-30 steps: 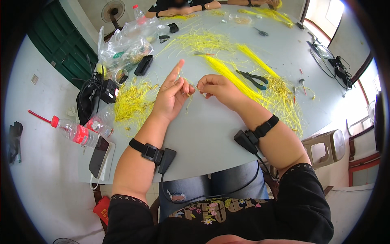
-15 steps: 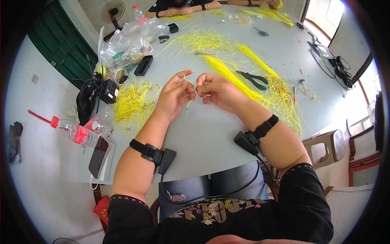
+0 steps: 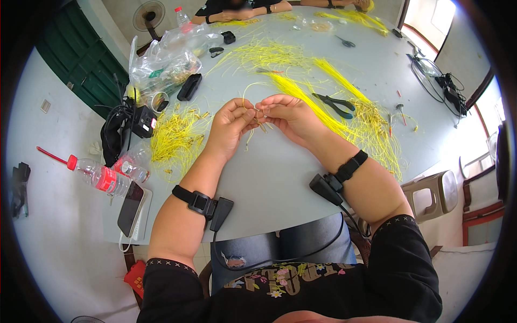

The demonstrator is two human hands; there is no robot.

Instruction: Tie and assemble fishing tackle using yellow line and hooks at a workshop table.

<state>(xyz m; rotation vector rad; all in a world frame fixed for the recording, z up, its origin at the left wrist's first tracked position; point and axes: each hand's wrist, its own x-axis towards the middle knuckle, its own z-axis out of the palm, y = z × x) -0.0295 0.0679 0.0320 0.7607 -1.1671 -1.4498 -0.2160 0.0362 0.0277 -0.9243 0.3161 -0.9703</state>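
My left hand (image 3: 230,125) and my right hand (image 3: 287,114) meet over the grey round table (image 3: 280,177), fingertips pinched together on a thin yellow wire (image 3: 246,92) that loops up and back from them. A few small metal-tipped wire ends hang below the fingers. A long bundle of yellow wires (image 3: 312,107) lies just beyond my right hand. A heap of short yellow wires (image 3: 175,140) lies left of my left hand. Both wrists carry black bands with cabled devices.
Black-handled pliers (image 3: 334,103) lie right of my hands. A plastic bag (image 3: 164,64), a black box (image 3: 189,86), a charger with cables (image 3: 134,121), a bottle (image 3: 99,176) and a phone (image 3: 131,207) sit left. Another person's arms (image 3: 242,12) rest at the far edge.
My left hand's raised, spread fingers have closed down onto the wire, and both hands have drawn together at the same spot.
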